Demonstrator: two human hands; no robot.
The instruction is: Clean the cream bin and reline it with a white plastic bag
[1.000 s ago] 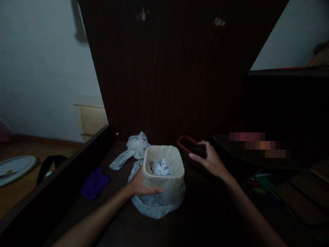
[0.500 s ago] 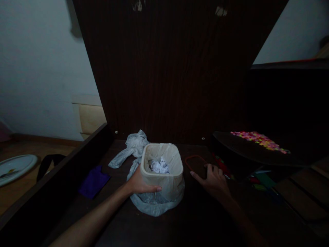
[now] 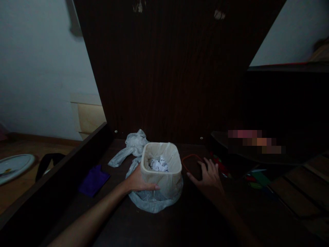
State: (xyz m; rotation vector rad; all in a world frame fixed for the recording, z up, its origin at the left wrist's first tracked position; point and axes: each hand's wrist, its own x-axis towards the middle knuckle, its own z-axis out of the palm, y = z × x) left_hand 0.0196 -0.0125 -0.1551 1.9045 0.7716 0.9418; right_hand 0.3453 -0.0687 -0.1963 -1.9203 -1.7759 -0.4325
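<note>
Fingers of left hand mostly hidden behind bin. Bin's base obscured by plastic bag bunched around it. Near end of orange loop hidden at right hand; can't tell if gripped. Round white object cut by left edge. Pixelated patch unreadable.

Right grip has lowered the orange frame.
</note>
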